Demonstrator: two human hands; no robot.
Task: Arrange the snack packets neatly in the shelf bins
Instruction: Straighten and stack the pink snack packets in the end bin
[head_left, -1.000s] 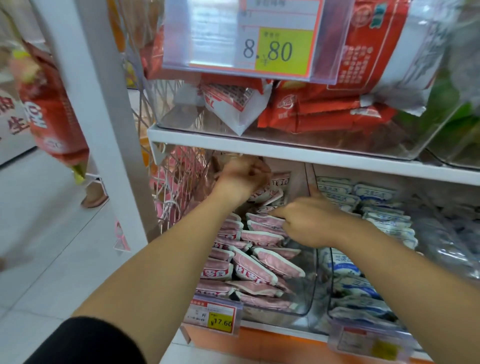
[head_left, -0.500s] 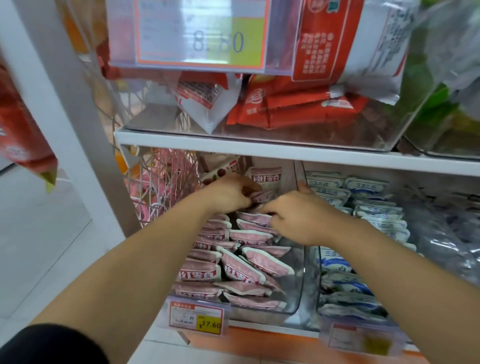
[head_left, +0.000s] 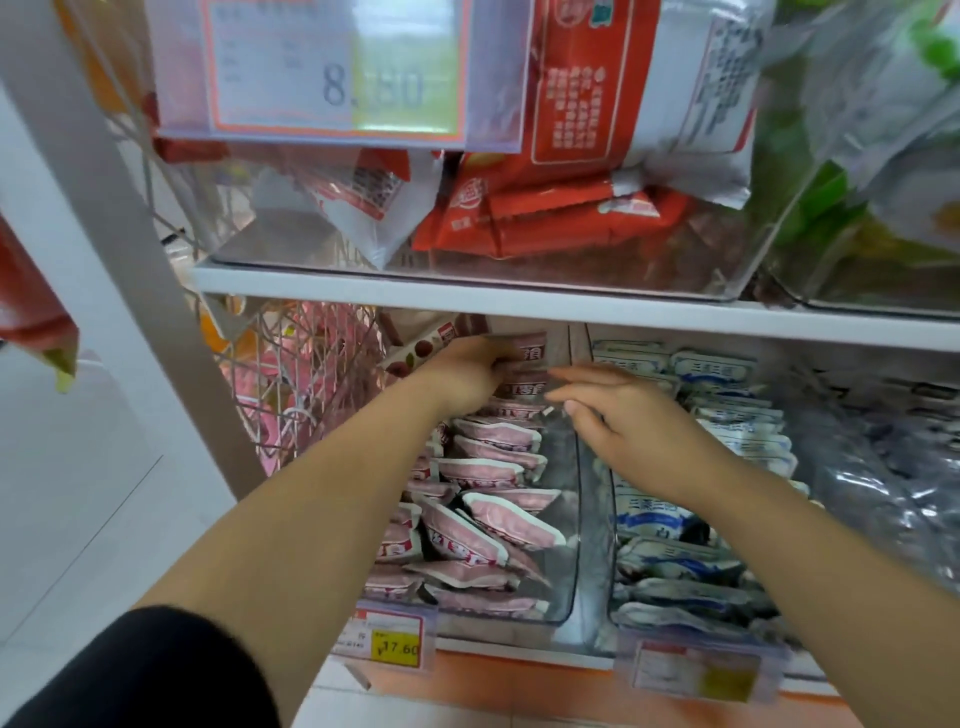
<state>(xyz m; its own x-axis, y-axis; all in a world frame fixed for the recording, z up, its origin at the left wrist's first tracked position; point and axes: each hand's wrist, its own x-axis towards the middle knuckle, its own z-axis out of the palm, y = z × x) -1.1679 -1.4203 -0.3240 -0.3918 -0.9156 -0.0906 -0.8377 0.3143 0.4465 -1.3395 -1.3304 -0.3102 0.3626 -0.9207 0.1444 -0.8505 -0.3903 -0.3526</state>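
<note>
**A:** In the head view, where do we have the packets?

**B:** Our left hand is curled round the upright pink packets at the back of the clear bin. Our right hand is spread flat, with straight fingers pointing left at that same stack. We cannot tell whether it touches.

**A:** Which way does our next move run?

**B:** The stack sits just beyond the left grip and just left of the right fingertips, so the left hand is nearer. The packets stand on edge, and the row runs front to back toward us.

**A:** And how do we expect them to handle?

**B:** They are soft, puffy pillows with crimped ends, and we judge them slippery. The bin wall is rigid and transparent. Blue-and-white packets fill the neighbouring bin.
</note>
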